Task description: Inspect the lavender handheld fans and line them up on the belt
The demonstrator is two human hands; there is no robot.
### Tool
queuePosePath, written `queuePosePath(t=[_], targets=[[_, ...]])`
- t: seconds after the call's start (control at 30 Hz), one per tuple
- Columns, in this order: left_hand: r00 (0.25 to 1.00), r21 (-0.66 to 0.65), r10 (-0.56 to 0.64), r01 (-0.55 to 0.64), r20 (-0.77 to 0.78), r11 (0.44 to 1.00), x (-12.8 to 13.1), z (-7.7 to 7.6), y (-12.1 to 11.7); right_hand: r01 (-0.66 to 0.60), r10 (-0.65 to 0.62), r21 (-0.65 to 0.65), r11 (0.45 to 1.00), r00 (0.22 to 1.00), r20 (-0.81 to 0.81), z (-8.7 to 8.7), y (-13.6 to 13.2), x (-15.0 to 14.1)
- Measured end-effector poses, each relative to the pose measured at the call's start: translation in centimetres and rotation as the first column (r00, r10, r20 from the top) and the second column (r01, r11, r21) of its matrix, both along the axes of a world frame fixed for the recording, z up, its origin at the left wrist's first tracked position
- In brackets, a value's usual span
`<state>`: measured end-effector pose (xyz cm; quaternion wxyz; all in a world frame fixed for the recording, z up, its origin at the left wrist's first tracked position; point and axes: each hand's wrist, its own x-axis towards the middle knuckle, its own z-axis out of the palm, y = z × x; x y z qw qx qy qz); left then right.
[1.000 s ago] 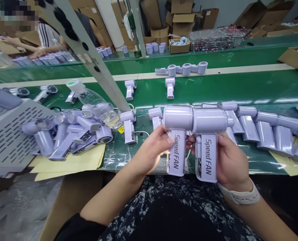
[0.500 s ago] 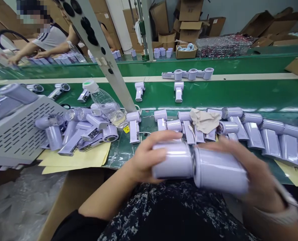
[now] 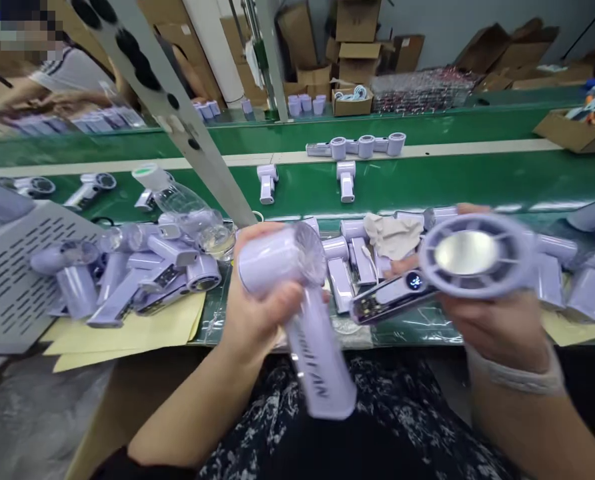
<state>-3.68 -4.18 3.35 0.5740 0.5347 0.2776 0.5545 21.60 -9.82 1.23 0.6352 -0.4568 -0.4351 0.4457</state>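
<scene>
My left hand (image 3: 250, 317) is closed around the head of a lilac handheld fan (image 3: 322, 360), whose lettered handle points down toward my lap. In my right hand (image 3: 502, 330) is a second lilac handheld fan (image 3: 390, 295), tilted so that its round grille and silvery centre face me. A small display glows on that fan's handle, which points left. The two fans are apart. Behind them, more lilac fans (image 3: 340, 283) lie along the bench edge, with a crumpled pale cloth (image 3: 392, 235) on top.
At left, a pile of fans (image 3: 122, 273) rests on yellow paper (image 3: 172, 323) beside a perforated grey box (image 3: 32, 273) and a clear bottle (image 3: 177, 197). A slanted metal post (image 3: 207, 157) rises from the bench. Beyond runs a green conveyor (image 3: 452, 183) carrying fans; a co-worker (image 3: 72, 73) is across it.
The two fans, held end to end before, have moved apart. The right one has turned its grille and lit display toward me; the left one's handle has swung into view. The camera view has shifted right.
</scene>
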Motion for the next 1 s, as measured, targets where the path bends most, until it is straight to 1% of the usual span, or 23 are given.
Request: queuePosePath(t=[0.07, 0.13, 0.2, 0.23, 0.27, 0.3, 0.33, 0.37, 0.4, 0.43, 0.47, 0.5, 0.57, 0.63, 0.67, 0.73, 0.8, 0.87, 0.93, 1.0], targets=[[0.993, 0.14, 0.113, -0.11, -0.017, 0.984, 1.7, -0.6, -0.3, -0.089, 0.088, -0.014, 0.996, 0.994, -0.061, -1.2, 0.3, -2.8], [0.971, 0.29, 0.227, -0.196, -0.077, 0.937, 3.2, -1.3, -0.1, -0.231, 0.215, -0.063, 0.971, 0.957, -0.195, -2.4, 0.3, -5.0], [0.948, 0.368, 0.283, -0.213, -0.147, 0.905, 4.1, -2.1, 0.3, -0.374, 0.33, -0.085, 0.924, 0.889, -0.318, -3.2, 0.3, -6.2], [0.942, 0.381, 0.284, -0.2, -0.178, 0.903, 4.3, -2.4, 0.5, -0.433, 0.378, -0.086, 0.898, 0.854, -0.357, -3.5, 0.3, -6.3], [0.946, 0.373, 0.247, -0.156, -0.211, 0.915, 4.3, -2.6, 0.8, -0.468, 0.404, -0.089, 0.879, 0.831, -0.382, -3.6, 0.2, -6.3], [0.956, 0.351, 0.161, -0.068, -0.245, 0.934, 4.2, -2.7, 1.1, -0.484, 0.41, -0.096, 0.87, 0.817, -0.405, -3.7, 0.2, -6.1], [0.959, 0.322, 0.037, 0.057, -0.279, 0.945, 3.9, -2.7, 1.4, -0.496, 0.406, -0.108, 0.862, 0.802, -0.439, -3.8, 0.2, -5.9], [0.946, 0.299, -0.093, 0.19, -0.31, 0.935, 3.6, -2.7, 1.7, -0.513, 0.403, -0.12, 0.85, 0.78, -0.48, -3.9, 0.2, -5.6], [0.921, 0.285, -0.197, 0.299, -0.337, 0.911, 3.4, -2.7, 2.0, -0.537, 0.404, -0.131, 0.834, 0.754, -0.518, -3.9, 0.2, -5.4], [0.898, 0.284, -0.253, 0.364, -0.359, 0.887, 3.2, -2.7, 2.3, -0.562, 0.41, -0.141, 0.815, 0.731, -0.545, -4.0, 0.2, -5.2], [0.889, 0.291, -0.259, 0.379, -0.377, 0.879, 3.0, -2.8, 2.5, -0.584, 0.419, -0.148, 0.798, 0.716, -0.558, -4.1, 0.2, -5.1], [0.895, 0.305, -0.226, 0.355, -0.385, 0.884, 2.9, -2.9, 2.7, -0.592, 0.423, -0.158, 0.791, 0.714, -0.558, -4.1, 0.2, -5.0], [0.911, 0.323, -0.165, 0.297, -0.377, 0.899, 2.9, -3.3, 2.8, -0.559, 0.403, -0.167, 0.812, 0.745, -0.532, -4.2, 0.2, -5.0], [0.911, 0.316, -0.184, 0.309, -0.369, 0.897, 2.9, -3.7, 2.7, -0.53, 0.385, -0.166, 0.832, 0.766, -0.515, -4.1, 0.2, -5.0], [0.905, 0.309, -0.203, 0.327, -0.373, 0.893, 2.8, -3.8, 2.7, -0.533, 0.388, -0.165, 0.83, 0.764, -0.516, -4.1, 0.1, -5.0], [0.898, 0.296, -0.216, 0.341, -0.384, 0.892, 2.8, -3.9, 2.6, -0.563, 0.415, -0.152, 0.812, 0.74, -0.529, -3.9, 0.2, -4.7], [0.898, 0.3, -0.203, 0.332, -0.391, 0.894, 2.9, -3.9, 2.6, -0.594, 0.455, -0.115, 0.796, 0.713, -0.533, -3.8, 0.3, -4.4], [0.892, 0.325, -0.2, 0.345, -0.405, 0.881, 3.3, -4.0, 2.7, -0.613, 0.495, -0.079, 0.786, 0.701, -0.514, -3.7, 0.4, -3.8], [0.884, 0.355, -0.202, 0.366, -0.422, 0.86, 4.2, -4.2, 2.8, -0.596, 0.488, -0.094, 0.798, 0.729, -0.48, -3.7, 0.3, -3.2], [0.888, 0.392, -0.18, 0.358, -0.422, 0.848, 5.4, -4.6, 2.6, -0.53, 0.437, -0.129, 0.838, 0.794, -0.421, -3.5, 0.0, -2.4]])
